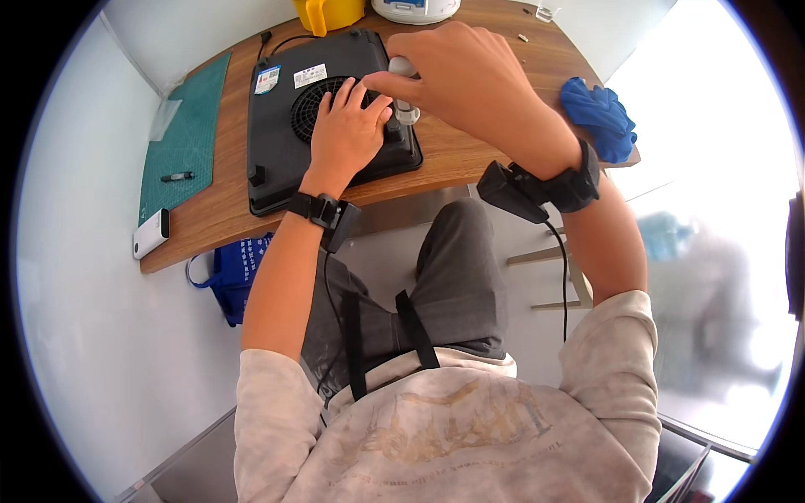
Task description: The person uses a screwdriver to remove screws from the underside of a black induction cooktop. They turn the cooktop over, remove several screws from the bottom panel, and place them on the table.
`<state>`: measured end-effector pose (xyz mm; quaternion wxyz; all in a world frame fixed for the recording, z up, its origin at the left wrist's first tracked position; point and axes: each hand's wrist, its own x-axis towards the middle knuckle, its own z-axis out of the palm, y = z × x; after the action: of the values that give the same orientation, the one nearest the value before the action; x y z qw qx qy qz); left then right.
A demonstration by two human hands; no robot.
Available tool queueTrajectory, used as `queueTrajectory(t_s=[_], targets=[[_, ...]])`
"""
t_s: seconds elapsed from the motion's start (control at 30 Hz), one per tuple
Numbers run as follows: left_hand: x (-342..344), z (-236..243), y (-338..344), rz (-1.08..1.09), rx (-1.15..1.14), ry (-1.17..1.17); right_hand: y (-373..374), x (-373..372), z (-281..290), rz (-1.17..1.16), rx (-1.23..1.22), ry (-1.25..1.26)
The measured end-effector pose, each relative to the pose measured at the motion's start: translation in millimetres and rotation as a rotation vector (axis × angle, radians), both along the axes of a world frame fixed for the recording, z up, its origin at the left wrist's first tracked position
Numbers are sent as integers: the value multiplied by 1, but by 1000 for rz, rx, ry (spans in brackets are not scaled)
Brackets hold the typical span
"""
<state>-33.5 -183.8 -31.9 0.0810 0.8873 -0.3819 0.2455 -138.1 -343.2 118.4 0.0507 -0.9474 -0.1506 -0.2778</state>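
Note:
A black flat appliance [285, 126] lies upside down on the wooden table [470, 159], its round fan grille facing up. My left hand [348, 130] rests flat on the appliance over the grille, fingers spread. My right hand [457, 71] is closed around a pale grey tool handle [404, 75] that stands upright over the appliance's near right corner. The tool's tip is hidden behind my left fingers. Both wrists carry black strapped devices.
A green cutting mat [189, 126] with a black pen [177, 177] lies at the left, a white box [151, 234] at the table's edge. A blue cloth [599, 117] sits at the right. A yellow jug [329, 12] and a white pot [415, 8] stand at the back. A blue bag [239, 277] is under the table.

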Motion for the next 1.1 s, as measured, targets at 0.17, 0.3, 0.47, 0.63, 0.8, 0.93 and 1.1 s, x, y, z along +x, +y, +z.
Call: queueTrajectory(t_s=[0.17,0.3,0.47,0.63,0.8,0.93,1.1], targets=[[-6,-3,-4,-31,-101,-152,-25,10,-3,93,52,-19],[-6,2,-4,4,-43,-95,-28,16,-11,319,140,-70],[-3,-3,-2,16,-49,-124,-20,-6,4,285,130,99],[-2,-2,-4,-20,-92,-149,-32,-9,5,240,217,131],[-3,-5,-4,-16,-83,-157,-40,-1,16,216,89,78],[-2,-1,-4,-8,-70,-127,-26,-9,31,-57,-86,282],[-2,-2,-2,4,-52,-138,-21,-10,32,-13,-32,350]])
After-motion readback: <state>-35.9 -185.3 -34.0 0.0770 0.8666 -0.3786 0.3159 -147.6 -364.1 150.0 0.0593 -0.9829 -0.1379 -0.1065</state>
